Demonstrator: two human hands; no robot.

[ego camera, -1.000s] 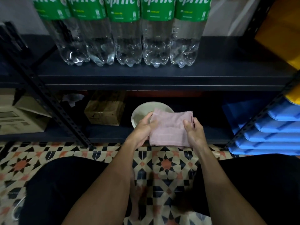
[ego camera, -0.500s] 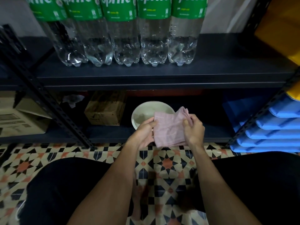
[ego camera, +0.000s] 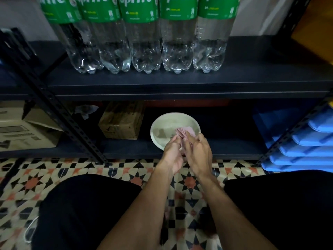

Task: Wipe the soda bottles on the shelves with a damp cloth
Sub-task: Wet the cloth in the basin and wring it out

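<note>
Dark shelf, bowl at twelve o'clock — our left hand and right hand now clutch the once-flat cloth bunched, probably wetting it.

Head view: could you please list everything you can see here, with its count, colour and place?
Bottles: five, clear with green labels, upper shelf.
Cloth: one, pink, bunched over the bowl.
Bowl: one, pale, lower shelf.
Boxes: two, brown cardboard, lower level, left of the bowl.
Trays: a stack, blue, right.
Shelves: two, dark.
Floor: patterned tiles, bottom.
Left hand: grips the cloth.
Right hand: grips the cloth.
</note>
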